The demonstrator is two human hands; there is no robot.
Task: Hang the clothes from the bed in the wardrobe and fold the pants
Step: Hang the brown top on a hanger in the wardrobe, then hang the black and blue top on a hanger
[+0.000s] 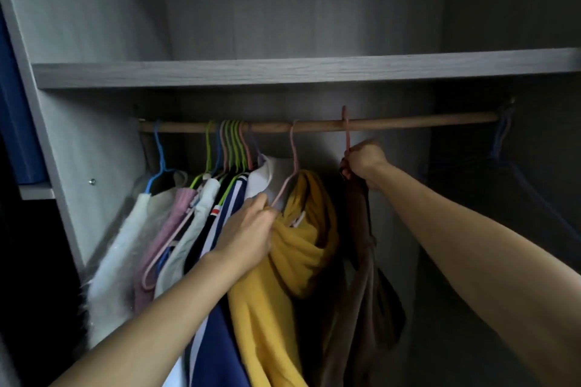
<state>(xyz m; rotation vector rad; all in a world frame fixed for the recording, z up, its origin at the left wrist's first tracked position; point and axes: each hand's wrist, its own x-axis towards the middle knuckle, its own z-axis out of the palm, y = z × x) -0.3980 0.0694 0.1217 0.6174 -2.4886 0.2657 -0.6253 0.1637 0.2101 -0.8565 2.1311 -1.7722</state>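
Note:
Inside the wardrobe a wooden rail (408, 121) carries several hung clothes. My right hand (364, 162) grips the neck of a pink hanger (345, 127) whose hook sits over the rail; a brown garment (361, 276) hangs from it. My left hand (248, 232) holds the shoulder of a yellow hooded top (283, 276) on another pink hanger (294, 154), to the left of the brown garment.
Left of the yellow top hang a navy and white garment (220, 324), a pink one (163, 229) and a white fluffy one (116, 261) on green, blue and pink hangers. A grey shelf (283, 71) runs above the rail. Blue hangers (503, 141) hang at the rail's dark right end.

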